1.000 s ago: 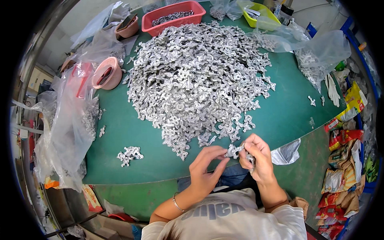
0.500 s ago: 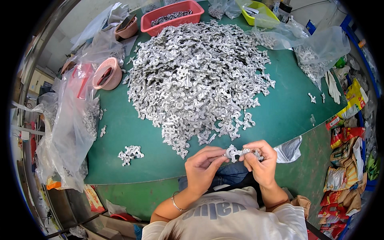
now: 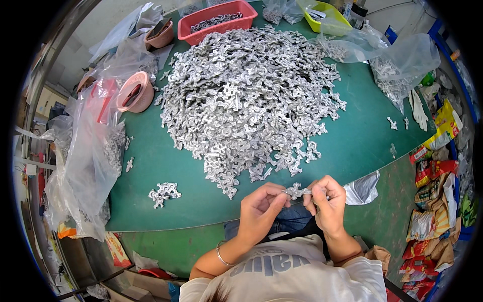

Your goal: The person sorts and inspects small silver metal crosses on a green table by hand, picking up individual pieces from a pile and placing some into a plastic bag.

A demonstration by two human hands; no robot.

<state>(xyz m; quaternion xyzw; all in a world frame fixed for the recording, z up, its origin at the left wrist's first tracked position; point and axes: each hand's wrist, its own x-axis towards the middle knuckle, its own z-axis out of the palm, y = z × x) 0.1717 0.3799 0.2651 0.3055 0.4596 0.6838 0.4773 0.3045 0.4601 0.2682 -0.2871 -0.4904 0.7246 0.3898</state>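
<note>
Both my hands hold one small silver metal part (image 3: 297, 191) between them, just over the near edge of the green table (image 3: 362, 136). My left hand (image 3: 260, 210) pinches its left end and my right hand (image 3: 329, 204) pinches its right end. A big heap of the same silver metal parts (image 3: 246, 95) covers the middle of the table, its near edge a short way beyond my fingers. A small separate cluster of parts (image 3: 163, 193) lies to the left near the table's front edge.
A red tray (image 3: 219, 20) with parts and a yellow tray (image 3: 324, 12) stand at the back. Two pink bowls (image 3: 135, 93) and clear plastic bags (image 3: 85, 161) sit at the left, another bag of parts (image 3: 402, 60) at the right. Snack packets (image 3: 432, 201) pile up at the right.
My hands came together and dropped slightly toward me from the heap's edge, and now hold the metal part level between them.
</note>
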